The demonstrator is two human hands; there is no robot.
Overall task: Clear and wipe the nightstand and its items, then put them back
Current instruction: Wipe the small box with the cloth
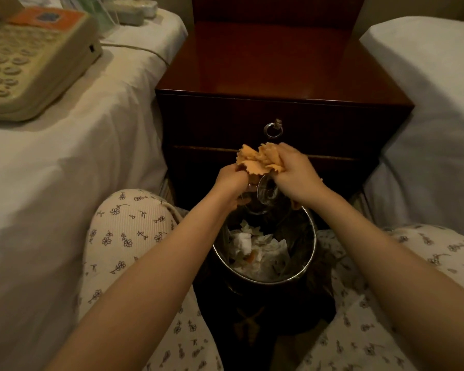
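A dark red wooden nightstand [273,62] stands between two beds, its top bare and glossy. In front of its drawer, my left hand [229,180] and my right hand [295,172] are both closed around a crumpled orange cloth [255,163]. A clear glass [265,194] hangs tilted just below the cloth, between my hands and over the bin. Which hand carries the glass is hidden by the cloth. A beige telephone [30,68] lies on the left bed.
A round metal-rimmed waste bin [312,253] with crumpled paper sits on the floor between my knees. White beds flank the nightstand: left bed [73,167], right bed [429,103]. Small items [129,10] lie beyond the phone. A ring pull [273,129] hangs on the drawer.
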